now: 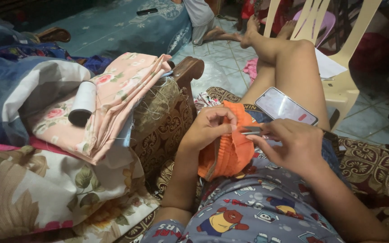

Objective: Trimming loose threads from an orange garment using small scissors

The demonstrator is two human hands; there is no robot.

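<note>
Orange garment (230,150): soft matt cloth, gathered into ribbed pleats. Small tool (250,131) pinched against it: smooth with a dull sheen, possibly metal, too small to tell. Phone (286,106): glossy glass face. Pink floral fabric (118,96): thin matt woven cloth, frayed threads at the edge. Thread spool (83,102): matt white winding, dark end. Armrest (187,67): polished dark wood over patterned brocade upholstery. Chair (338,85): smooth cream plastic. Floor (223,63): glazed tile.
</note>
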